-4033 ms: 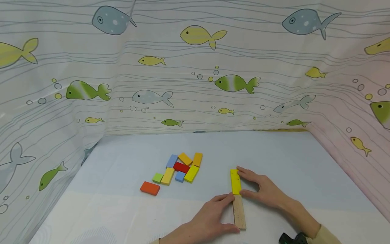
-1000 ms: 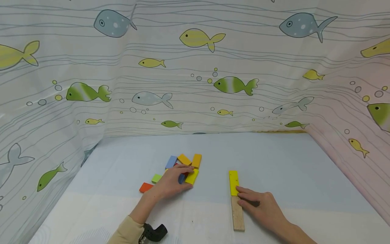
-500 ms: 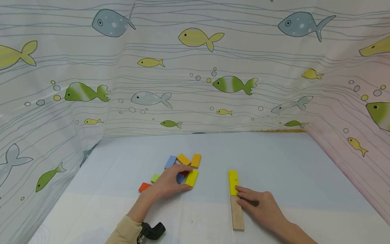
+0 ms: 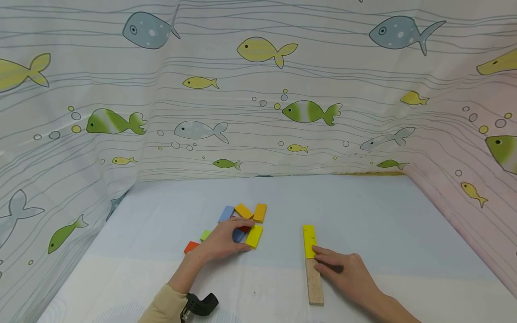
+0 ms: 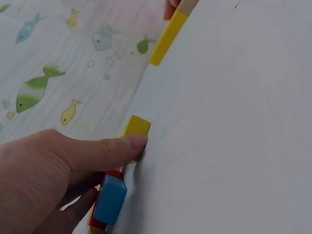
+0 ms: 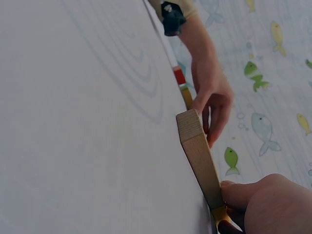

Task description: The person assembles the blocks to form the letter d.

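My left hand [image 4: 222, 237] pinches a bright yellow block [image 4: 254, 237] by its ends, at the right side of a group of coloured blocks. In the left wrist view the thumb lies on the near end of that yellow block [image 5: 136, 127]. Further right, another yellow block [image 4: 308, 240] and a plain wooden block [image 4: 314, 282] lie end to end in a straight line. Along the right side of this line, my right hand [image 4: 345, 271] rests with fingertip and thumb tip near the joint. The right wrist view has the thumb against the wooden block [image 6: 200, 163].
Around the left hand lie a blue block [image 4: 226, 214], two orange-yellow blocks [image 4: 260, 213], a second blue block [image 4: 238, 235], a red block [image 4: 244, 228], a green block [image 4: 205, 235] and an orange block [image 4: 191, 247]. A fish-patterned sheet [image 4: 242, 98] stands behind the table.
The left hand has gone from the wooden block to the coloured group and taken hold of the yellow block, which has shifted slightly nearer. The right hand slid nearer along the line, then stayed still.
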A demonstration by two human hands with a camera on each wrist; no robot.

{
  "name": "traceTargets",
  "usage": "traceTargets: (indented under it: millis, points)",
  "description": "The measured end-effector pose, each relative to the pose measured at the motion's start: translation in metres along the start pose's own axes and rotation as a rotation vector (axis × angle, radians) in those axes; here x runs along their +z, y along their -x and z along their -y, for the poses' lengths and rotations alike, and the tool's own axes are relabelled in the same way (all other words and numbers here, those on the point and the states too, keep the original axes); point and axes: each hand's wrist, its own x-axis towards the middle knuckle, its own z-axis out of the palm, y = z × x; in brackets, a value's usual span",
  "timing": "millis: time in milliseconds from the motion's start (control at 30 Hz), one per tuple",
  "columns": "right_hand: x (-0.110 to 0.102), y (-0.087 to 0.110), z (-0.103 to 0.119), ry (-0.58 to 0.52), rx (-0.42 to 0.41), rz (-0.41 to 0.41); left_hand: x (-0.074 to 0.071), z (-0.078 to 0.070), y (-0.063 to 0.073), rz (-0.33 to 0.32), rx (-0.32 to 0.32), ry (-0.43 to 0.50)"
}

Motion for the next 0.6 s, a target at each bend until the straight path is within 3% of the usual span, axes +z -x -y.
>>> traceTargets:
  millis: [267, 600]
  points:
    - [0.001, -0.001, 0.001, 0.000, -0.004, 0.004, 0.000, -0.001, 0.001, -0.034, -0.006, 0.004]
    - [0.001, 0.000, -0.002, -0.009, -0.009, -0.006, 0.013, -0.017, -0.003, -0.081, 0.066, 0.024]
